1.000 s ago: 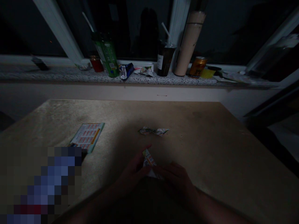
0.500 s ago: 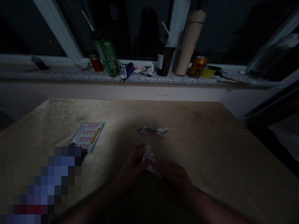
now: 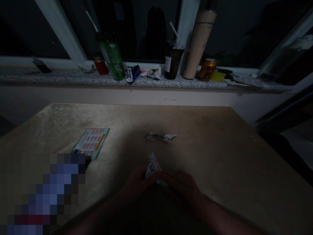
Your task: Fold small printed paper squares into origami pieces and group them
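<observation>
A small folded piece of printed paper (image 3: 153,165), triangular at its far end and with a square code on it, lies between my hands near the middle of the table. My left hand (image 3: 139,179) grips its near left side, thumb across the top. My right hand (image 3: 182,182) presses on its lower right part, fingers stretched out and close together, partly in shadow. Just beyond, a bow-shaped folded paper (image 3: 160,137) rests on the tabletop. To the left lies a stack of printed sheets (image 3: 91,143) with red blocks and a yellow strip.
Along the windowsill (image 3: 146,80) stand a green cup (image 3: 112,60), a red jar (image 3: 100,66), a dark cup (image 3: 172,63) with a straw, a tall pink flask (image 3: 199,45) and an orange can (image 3: 207,69). Crumpled wrappers (image 3: 132,73) lie there too. A pixelated patch covers the table's lower left.
My left hand has shifted down from the paper's far tip towards its near end. The paper now shows more of its face, including the square code. The right hand has barely moved.
</observation>
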A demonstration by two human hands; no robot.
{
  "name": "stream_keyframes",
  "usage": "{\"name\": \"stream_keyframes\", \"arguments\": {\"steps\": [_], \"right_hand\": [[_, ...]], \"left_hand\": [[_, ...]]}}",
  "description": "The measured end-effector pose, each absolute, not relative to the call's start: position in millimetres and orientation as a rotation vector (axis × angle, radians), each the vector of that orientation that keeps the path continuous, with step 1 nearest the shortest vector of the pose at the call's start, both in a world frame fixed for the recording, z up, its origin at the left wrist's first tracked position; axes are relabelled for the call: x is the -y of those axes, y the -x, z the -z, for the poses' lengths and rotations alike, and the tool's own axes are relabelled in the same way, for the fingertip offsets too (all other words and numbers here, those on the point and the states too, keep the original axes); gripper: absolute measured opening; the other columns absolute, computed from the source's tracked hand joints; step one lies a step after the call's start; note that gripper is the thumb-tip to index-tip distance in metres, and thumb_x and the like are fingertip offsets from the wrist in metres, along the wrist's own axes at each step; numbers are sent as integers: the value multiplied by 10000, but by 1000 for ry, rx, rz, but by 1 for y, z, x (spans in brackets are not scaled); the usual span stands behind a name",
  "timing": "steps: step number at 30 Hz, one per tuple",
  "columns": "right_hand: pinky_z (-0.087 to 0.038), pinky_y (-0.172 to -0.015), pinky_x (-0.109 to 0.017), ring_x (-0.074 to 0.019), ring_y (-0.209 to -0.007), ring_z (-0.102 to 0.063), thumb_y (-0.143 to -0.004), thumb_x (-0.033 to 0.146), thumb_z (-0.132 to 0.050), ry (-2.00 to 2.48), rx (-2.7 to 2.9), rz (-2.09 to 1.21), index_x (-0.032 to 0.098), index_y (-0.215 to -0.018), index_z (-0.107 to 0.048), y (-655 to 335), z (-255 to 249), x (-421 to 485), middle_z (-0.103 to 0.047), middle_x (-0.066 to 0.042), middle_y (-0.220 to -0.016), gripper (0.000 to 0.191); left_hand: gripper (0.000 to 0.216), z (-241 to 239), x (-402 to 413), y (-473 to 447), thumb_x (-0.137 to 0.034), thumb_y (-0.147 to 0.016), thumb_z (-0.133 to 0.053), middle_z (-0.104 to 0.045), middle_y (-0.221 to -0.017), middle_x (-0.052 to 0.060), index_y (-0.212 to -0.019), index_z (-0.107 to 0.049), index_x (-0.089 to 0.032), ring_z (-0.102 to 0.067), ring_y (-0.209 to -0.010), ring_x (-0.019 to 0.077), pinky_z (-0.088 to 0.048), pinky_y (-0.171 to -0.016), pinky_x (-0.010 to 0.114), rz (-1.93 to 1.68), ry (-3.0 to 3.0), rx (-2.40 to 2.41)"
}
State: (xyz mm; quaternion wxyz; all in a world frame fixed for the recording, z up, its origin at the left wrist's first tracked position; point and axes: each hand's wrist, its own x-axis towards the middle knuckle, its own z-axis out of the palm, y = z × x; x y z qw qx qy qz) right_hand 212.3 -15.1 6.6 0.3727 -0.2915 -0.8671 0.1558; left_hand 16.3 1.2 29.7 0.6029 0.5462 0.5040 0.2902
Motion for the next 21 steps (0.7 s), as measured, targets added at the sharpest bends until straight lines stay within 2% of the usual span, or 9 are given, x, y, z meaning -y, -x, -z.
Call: {"name": "stream_keyframes", "arguments": {"steps": [6, 10, 16, 21], "right_hand": [[-512, -709, -298, -162, -876, -656, -916, 230, -472, 763, 2188, -430, 241, -1335, -379, -213, -4, 14, -661, -78, -1100, 429], [-509, -721, -289, -156, -874, -659, -917, 231, -475, 765, 2180, -439, 250, -1316, -403, -212, -4, 14, -676, -66, -1067, 406], [-504, -681, -285, -158, -778, -664, -875, 258, -551, 770, 2142, -398, 224, -1269, -451, -214, -3, 15, -703, -68, -958, 408], [-483, -601, -286, -151, -700, -664, -899, 208, -504, 663, 2108, -356, 234, -1255, -470, -216, -5, 16, -712, -59, -922, 359]], "left_hand": [[372, -31, 1, -16, -484, -763, -580, -522, -582, -25, -640, -604, -134, -443, -544, 113, -340, -499, 200, -543, -1303, -1139], [369, -26, 2, -15, -488, -771, -578, -556, -596, -16, -659, -610, -138, -476, -546, 115, -362, -510, 202, -537, -1306, -1099], [399, -26, 1, -14, -501, -776, -565, -577, -560, -5, -625, -616, -135, -477, -501, 102, -360, -487, 190, -573, -1258, -1091], [400, -26, -1, -13, -498, -750, -575, -556, -502, -10, -560, -595, -146, -445, -455, 94, -324, -446, 181, -589, -1235, -1080]]}}
